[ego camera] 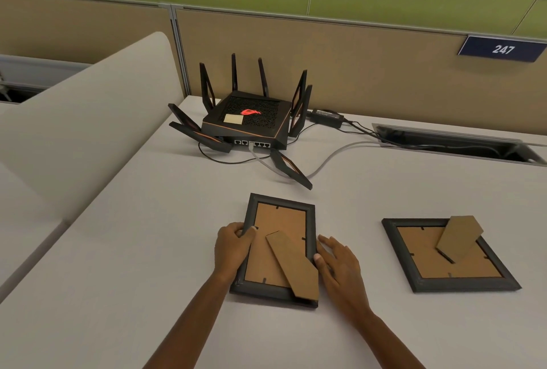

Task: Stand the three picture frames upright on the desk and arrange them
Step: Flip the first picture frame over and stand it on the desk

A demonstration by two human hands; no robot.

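Note:
Two black picture frames lie face down on the white desk (148, 250), brown backs up. The tall frame (278, 217) is in the middle, its cardboard stand (293, 265) slanting across the back. My left hand (233, 247) grips its left edge, thumb over the rim. My right hand (337, 262) rests against its right edge with fingers spread, thumb touching the frame. The square frame (450, 262) lies to the right, its stand (458, 238) lifted. A third frame is not in view.
A black router (251, 120) with several antennas sits behind the tall frame, cables (334, 155) trailing right to a cable slot (455, 143). A power brick (325, 117) lies by the partition. A curved white divider (83, 131) bounds the desk's left side.

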